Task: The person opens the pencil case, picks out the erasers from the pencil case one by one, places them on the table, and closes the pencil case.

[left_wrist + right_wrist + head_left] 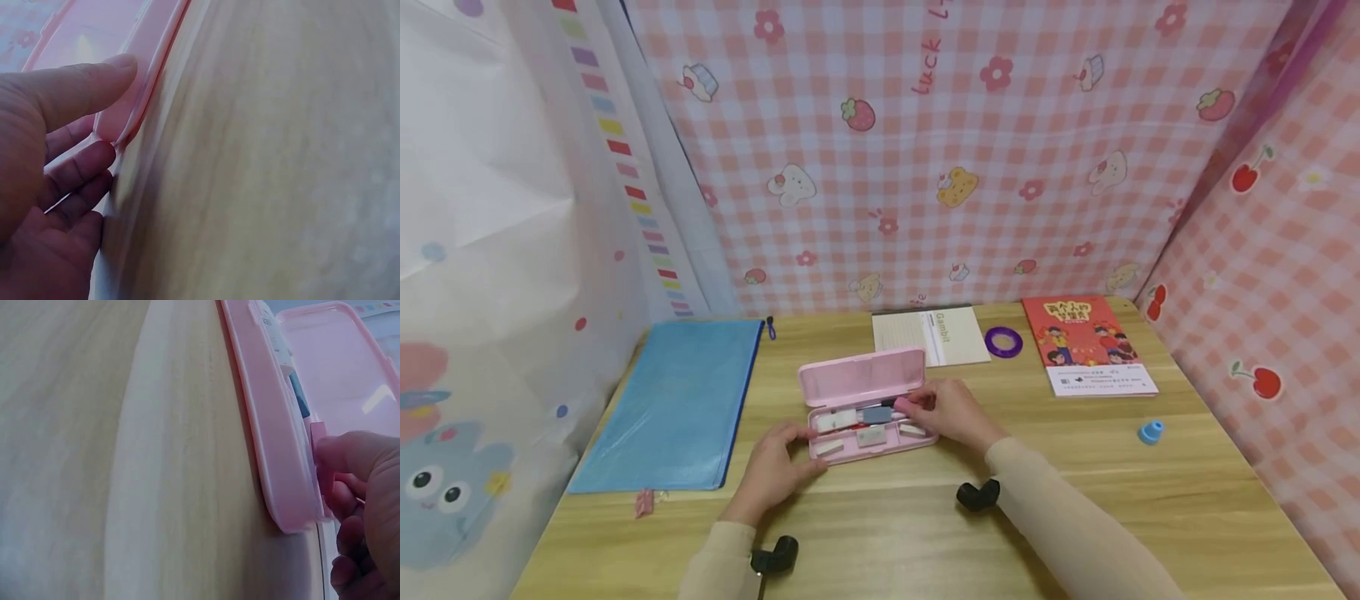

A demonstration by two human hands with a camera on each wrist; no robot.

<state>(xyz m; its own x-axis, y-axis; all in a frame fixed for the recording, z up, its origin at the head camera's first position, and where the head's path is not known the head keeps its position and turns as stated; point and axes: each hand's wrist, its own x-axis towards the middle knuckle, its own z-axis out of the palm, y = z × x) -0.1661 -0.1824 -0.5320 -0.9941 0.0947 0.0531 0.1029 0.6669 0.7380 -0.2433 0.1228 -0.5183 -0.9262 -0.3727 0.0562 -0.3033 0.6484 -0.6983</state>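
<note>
the open pink pencil case (867,406), likely light, stiff and slippery, is being steadied mid-table at its corner by the left hand (772,467) while a small pink item (901,404) is being pinched by the right hand (951,412).

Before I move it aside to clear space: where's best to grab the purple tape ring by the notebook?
Pinch the purple tape ring across its band from above, one finger in the open centre; it lies flat on the table, so its sides offer little.
</note>
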